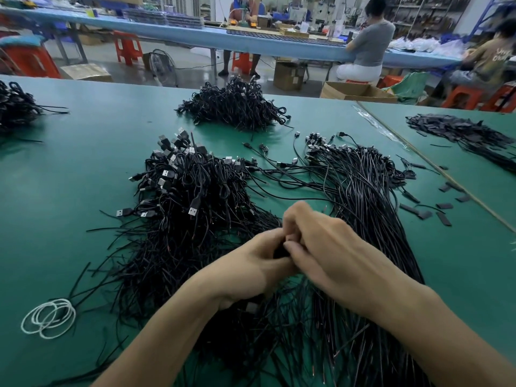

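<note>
from my station i see the left hand [251, 261] and the right hand [329, 247] pressed together low over the green table [83, 169]. the fingers of both are curled and pinch a small black piece [279, 251] between them. the fingers hide most of it, so i cannot tell whether it is a cable end or a sleeve. it sits where the tangled cable heap [190, 188] on the left meets the straighter cable bundle [360, 188] on the right. to do this step well, i judge the left should hold the piece steady while the right fingertips do the fine work. staying close over the pile means a slip drops nothing far, and the wrists should stay clear of snagging strands. the loose black sleeves [444, 213] lie well off to the right and the white bands [49, 318] at the near left.
</note>
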`<state>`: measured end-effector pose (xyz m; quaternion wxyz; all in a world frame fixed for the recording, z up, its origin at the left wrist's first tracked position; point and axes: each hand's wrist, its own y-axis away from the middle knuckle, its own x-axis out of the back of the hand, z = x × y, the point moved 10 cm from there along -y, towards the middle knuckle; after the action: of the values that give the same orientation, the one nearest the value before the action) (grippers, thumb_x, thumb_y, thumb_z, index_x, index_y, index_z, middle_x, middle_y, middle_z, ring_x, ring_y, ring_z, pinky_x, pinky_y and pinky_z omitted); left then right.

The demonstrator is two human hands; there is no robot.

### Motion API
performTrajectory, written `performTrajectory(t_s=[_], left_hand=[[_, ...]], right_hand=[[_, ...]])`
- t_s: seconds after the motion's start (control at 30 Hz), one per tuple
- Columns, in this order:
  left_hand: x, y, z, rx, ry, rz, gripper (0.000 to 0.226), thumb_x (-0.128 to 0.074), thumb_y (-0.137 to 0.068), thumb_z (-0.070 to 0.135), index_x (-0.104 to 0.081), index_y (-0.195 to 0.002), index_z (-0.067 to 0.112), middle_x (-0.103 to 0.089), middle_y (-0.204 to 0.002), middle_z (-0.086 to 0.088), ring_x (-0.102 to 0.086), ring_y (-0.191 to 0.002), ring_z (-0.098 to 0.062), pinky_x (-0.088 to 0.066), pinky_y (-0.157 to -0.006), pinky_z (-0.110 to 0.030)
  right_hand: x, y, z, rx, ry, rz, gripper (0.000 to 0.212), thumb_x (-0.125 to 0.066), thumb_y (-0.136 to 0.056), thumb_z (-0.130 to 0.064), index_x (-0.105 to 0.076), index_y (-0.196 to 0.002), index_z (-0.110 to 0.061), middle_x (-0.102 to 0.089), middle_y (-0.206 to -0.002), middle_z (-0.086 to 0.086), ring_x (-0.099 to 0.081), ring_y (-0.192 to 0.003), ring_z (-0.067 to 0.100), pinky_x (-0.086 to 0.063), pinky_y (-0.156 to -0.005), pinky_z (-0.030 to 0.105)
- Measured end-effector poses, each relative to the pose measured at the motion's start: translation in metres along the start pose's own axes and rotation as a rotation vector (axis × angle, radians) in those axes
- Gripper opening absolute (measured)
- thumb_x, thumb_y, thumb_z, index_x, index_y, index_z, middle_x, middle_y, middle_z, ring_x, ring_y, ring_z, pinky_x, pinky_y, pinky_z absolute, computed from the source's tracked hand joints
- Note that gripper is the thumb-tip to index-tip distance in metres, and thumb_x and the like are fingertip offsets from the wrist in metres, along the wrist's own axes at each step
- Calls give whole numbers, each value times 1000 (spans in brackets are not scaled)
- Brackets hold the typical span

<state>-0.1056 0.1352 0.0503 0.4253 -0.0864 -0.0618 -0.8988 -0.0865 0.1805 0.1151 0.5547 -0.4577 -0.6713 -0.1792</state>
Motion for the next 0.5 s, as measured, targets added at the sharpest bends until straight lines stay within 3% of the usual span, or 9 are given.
performTrajectory(t_s=[0.13, 0.2, 0.27, 0.33, 0.43, 0.5], left_hand=[[8, 0, -7, 80, 359, 91, 30, -43, -103, 12, -68, -110, 29, -51, -69, 8, -48, -56, -7, -33, -44, -21], [16, -1, 0, -1, 432, 145, 32, -46, -104, 12, -71, -109, 32, -63, -75, 9, -58, -62, -5, -44, -46, -17], [21, -2, 14, -142, 278, 220, 25, -53, -101, 12, -66, -113, 30, -71, -91, 12, -65, -80, -3, -53, -67, -17], [33, 1, 19, -250, 31, 378, 25, -62, -97, 18, -61, -114, 35, -67, -106, 12, -63, -95, -4, -52, -80, -22], [51, 15, 27, -315, -312, 651, 27, -70, -88, 34, -58, -102, 53, -50, -92, 17, -51, -81, 4, -42, -72, -9], [56, 19, 26, -320, -284, 675, 26, -72, -88, 32, -65, -105, 50, -49, -71, 14, -47, -62, 3, -38, -56, -9]], right_hand=[[23, 4, 20, -108, -135, 253, 25, -59, -96, -14, -39, -96, -29, -52, -78, -10, -53, -71, 9, -45, -60, 23], [38, 9, 27, -174, -246, 422, 30, -64, -93, -13, -42, -91, -32, -57, -78, -7, -57, -71, 11, -47, -60, 21], [43, 15, 38, -258, -434, 540, 34, -67, -90, -11, -44, -88, -35, -63, -82, -6, -61, -72, 13, -52, -65, 26], [39, 19, 45, -322, -624, 586, 32, -69, -89, -7, -46, -89, -30, -66, -83, -4, -65, -75, 14, -56, -69, 28], [23, 19, 47, -379, -903, 585, 27, -67, -89, 1, -47, -90, -18, -67, -78, -5, -67, -74, 8, -54, -73, 19], [10, 19, 50, -430, -1092, 563, 25, -65, -89, 4, -48, -89, -14, -68, -76, -5, -65, -70, 4, -53, -69, 16]])
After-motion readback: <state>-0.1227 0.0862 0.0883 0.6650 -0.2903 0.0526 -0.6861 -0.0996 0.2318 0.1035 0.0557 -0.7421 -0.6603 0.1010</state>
